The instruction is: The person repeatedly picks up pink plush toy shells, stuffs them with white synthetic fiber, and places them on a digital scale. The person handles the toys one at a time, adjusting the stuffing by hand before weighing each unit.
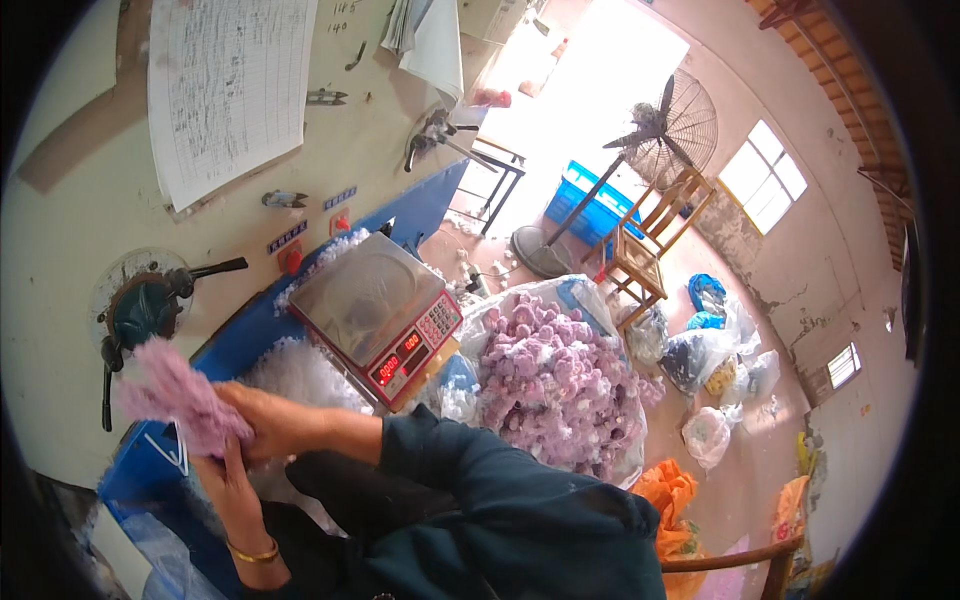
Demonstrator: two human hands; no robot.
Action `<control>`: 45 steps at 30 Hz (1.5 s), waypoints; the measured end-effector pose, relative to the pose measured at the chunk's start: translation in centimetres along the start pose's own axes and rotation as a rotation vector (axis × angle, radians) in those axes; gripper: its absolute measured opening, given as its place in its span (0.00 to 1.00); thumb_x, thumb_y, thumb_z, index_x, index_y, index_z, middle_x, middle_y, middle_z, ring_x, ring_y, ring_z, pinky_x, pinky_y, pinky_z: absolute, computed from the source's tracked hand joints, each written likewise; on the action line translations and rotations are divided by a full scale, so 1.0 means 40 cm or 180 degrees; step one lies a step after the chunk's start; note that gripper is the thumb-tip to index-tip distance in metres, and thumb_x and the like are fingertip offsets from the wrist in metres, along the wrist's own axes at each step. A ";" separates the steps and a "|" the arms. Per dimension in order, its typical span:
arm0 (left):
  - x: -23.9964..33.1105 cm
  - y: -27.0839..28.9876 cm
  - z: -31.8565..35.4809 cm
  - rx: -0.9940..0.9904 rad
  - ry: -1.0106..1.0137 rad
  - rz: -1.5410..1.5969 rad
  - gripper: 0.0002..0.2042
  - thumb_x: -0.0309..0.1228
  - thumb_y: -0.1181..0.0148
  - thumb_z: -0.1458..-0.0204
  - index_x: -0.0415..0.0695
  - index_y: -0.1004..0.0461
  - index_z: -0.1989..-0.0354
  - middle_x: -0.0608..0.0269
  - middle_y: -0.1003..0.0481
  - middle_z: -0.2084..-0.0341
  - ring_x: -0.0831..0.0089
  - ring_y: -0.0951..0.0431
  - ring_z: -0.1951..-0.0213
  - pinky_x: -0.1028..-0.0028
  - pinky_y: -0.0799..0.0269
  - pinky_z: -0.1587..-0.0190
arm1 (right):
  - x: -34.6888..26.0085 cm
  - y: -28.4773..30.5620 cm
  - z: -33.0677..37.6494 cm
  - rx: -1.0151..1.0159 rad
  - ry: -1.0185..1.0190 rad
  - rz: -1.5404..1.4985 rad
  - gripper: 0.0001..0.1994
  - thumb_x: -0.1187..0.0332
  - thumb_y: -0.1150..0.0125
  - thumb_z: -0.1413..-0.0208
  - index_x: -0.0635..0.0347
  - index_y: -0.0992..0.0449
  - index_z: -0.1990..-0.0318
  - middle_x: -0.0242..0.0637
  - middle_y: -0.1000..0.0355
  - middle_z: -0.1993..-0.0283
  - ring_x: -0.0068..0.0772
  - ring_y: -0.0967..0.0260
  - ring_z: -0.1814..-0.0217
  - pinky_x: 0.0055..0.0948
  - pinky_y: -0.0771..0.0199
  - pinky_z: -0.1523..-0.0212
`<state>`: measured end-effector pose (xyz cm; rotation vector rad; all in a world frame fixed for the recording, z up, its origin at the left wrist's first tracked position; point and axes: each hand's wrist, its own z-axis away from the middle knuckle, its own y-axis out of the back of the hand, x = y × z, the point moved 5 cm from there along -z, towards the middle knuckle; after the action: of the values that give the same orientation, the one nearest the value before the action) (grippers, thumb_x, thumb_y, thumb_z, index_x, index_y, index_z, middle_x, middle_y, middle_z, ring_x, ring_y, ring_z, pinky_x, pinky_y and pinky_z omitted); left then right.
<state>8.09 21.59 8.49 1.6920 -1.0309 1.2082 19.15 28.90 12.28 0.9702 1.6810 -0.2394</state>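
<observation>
A fluffy pink-purple plush piece [180,395] is held between my two hands, just below a dark green metal fitting with black levers [150,310] on the cream machine panel. My right hand [262,422] wraps the plush from the right side, its fingers closed. From below, my left hand [228,492], with a gold bangle at the wrist, grips its lower end; part of its fingers is hidden. White fibre stuffing [305,378] lies beneath my arms in a blue trough [150,480]. Right of it stands a digital scale [375,305] with a steel pan and red front.
A large clear bag [590,295] heaped with purple plush pieces [560,385] stands right of the scale. Beyond are a pedestal fan [665,130], a wooden chair [645,245], a blue crate [590,200] and several plastic bags [700,360]. Paper sheets [230,90] hang on the panel.
</observation>
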 end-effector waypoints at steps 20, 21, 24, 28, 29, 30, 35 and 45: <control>-0.182 0.100 -0.019 -0.0060 0.0515 0.0339 0.26 0.40 0.58 0.36 0.39 0.54 0.35 0.46 0.43 0.40 0.59 0.35 0.43 0.66 0.35 0.42 | 0.031 -0.065 -0.051 0.0138 -0.0319 0.1068 0.35 0.69 0.29 0.67 0.65 0.37 0.47 0.53 0.34 0.57 0.54 0.36 0.52 0.42 0.35 0.53; -0.180 0.083 -0.008 -0.0146 0.0472 0.0169 0.27 0.39 0.58 0.36 0.39 0.54 0.34 0.46 0.44 0.40 0.59 0.35 0.42 0.66 0.36 0.42 | 0.029 -0.059 -0.025 0.0194 -0.0295 0.1065 0.35 0.68 0.29 0.67 0.64 0.38 0.47 0.53 0.35 0.56 0.54 0.37 0.51 0.42 0.35 0.52; -0.124 0.036 0.044 0.0067 0.0579 0.0484 0.27 0.39 0.59 0.36 0.41 0.55 0.34 0.48 0.45 0.38 0.57 0.36 0.42 0.67 0.38 0.41 | 0.023 -0.062 0.024 0.0318 -0.0153 0.1026 0.36 0.67 0.28 0.66 0.64 0.39 0.45 0.52 0.36 0.54 0.54 0.38 0.50 0.41 0.36 0.52; -0.081 0.029 0.099 -0.0039 0.0049 -0.0482 0.26 0.41 0.58 0.36 0.43 0.52 0.34 0.50 0.40 0.41 0.60 0.32 0.45 0.69 0.34 0.44 | -0.009 -0.042 0.088 -0.0007 -0.0263 0.0583 0.39 0.66 0.27 0.66 0.62 0.39 0.43 0.54 0.37 0.50 0.54 0.39 0.46 0.41 0.36 0.48; -0.068 0.024 0.116 -0.0273 0.0337 -0.0139 0.25 0.42 0.58 0.37 0.42 0.50 0.35 0.51 0.38 0.42 0.62 0.31 0.47 0.70 0.33 0.46 | -0.007 -0.020 0.106 -0.0035 -0.0340 0.0345 0.39 0.65 0.26 0.66 0.60 0.39 0.42 0.53 0.37 0.49 0.53 0.39 0.45 0.40 0.37 0.47; -0.042 0.020 0.138 -0.0486 0.0626 0.0201 0.24 0.42 0.58 0.37 0.42 0.48 0.36 0.52 0.37 0.44 0.64 0.30 0.49 0.72 0.32 0.48 | 0.008 0.007 0.128 -0.0080 -0.0409 0.0100 0.40 0.64 0.26 0.66 0.59 0.39 0.42 0.53 0.36 0.48 0.51 0.39 0.44 0.40 0.37 0.45; -0.134 0.113 0.182 -0.0213 0.1395 -0.0073 0.20 0.45 0.57 0.37 0.41 0.35 0.47 0.57 0.30 0.52 0.70 0.27 0.59 0.76 0.31 0.55 | 0.387 0.363 0.201 0.0623 0.2101 -0.0401 0.27 0.55 0.25 0.69 0.59 0.24 0.59 0.40 0.25 0.62 0.40 0.31 0.52 0.40 0.37 0.47; -0.185 0.145 0.236 -0.0183 0.1681 0.0575 0.11 0.34 0.50 0.40 0.40 0.29 0.56 0.61 0.25 0.65 0.77 0.25 0.68 0.79 0.30 0.65 | 0.432 0.716 0.381 0.1733 -0.3017 0.1200 0.32 0.50 0.32 0.56 0.61 0.29 0.47 0.45 0.26 0.54 0.29 0.27 0.58 0.29 0.27 0.60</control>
<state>4.12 12.08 0.07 1.1546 -0.8851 1.6127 49.43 46.21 0.69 1.2697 0.5509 -0.7867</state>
